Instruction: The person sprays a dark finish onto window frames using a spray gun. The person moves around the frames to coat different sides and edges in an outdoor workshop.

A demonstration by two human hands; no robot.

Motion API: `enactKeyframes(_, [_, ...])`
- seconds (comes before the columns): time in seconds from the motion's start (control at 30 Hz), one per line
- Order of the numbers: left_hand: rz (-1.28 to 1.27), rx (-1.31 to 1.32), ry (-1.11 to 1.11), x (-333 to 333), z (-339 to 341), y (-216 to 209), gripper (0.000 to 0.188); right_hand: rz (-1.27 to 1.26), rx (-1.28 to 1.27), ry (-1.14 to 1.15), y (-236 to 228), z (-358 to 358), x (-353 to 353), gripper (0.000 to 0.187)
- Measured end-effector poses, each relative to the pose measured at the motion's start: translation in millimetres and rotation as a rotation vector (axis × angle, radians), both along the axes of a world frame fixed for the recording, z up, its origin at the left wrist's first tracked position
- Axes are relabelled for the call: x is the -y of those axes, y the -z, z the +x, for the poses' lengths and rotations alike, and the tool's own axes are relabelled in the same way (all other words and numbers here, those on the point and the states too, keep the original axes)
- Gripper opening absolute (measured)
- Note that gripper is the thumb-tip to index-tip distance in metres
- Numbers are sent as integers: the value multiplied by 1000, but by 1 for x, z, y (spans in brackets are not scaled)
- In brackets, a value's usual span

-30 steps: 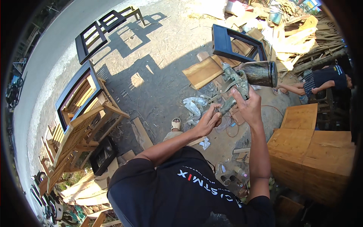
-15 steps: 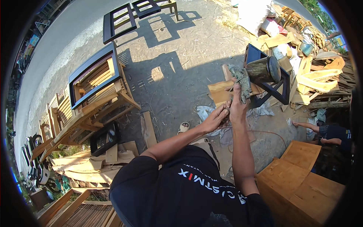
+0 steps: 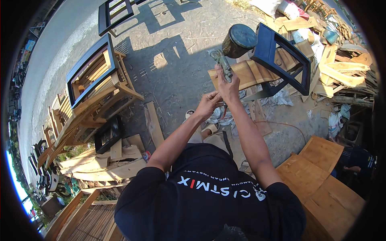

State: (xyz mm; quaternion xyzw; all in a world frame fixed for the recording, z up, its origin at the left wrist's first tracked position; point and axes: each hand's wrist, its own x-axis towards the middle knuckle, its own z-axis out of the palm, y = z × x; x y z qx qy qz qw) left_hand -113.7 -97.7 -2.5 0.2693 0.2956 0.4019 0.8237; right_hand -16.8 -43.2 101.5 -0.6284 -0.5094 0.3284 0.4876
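Spray gun (image 3: 225, 66): metal, dull, stained. Dark frame (image 3: 266, 49): smooth, glossy. Cabinet (image 3: 302, 176): wood, smooth. Shirt (image 3: 201, 209): cloth, matt.

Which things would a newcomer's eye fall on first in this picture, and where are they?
It would probably fall first on the worn grey-green metal spray gun with its dark round cup, in the upper middle, held by the person's bare right hand. Next, perhaps, come a black four-sided open frame tilted just right of the cup, and a similar black frame at left, on slatted light-brown wooden furniture.
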Motion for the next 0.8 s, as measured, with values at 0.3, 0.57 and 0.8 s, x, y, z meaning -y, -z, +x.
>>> enactKeyframes(0.3, [-96,51,24,-31,-7,13,28,-107,44,40,15,-7,-30,43])
enactKeyframes(0.57, [-127,61,199,-69,-19,24,22,-151,22,183,14,-8,-50,42])
enactKeyframes(0.8, [-120,28,405,-72,2,30,25,-160,61,372,24,21,-31,35])
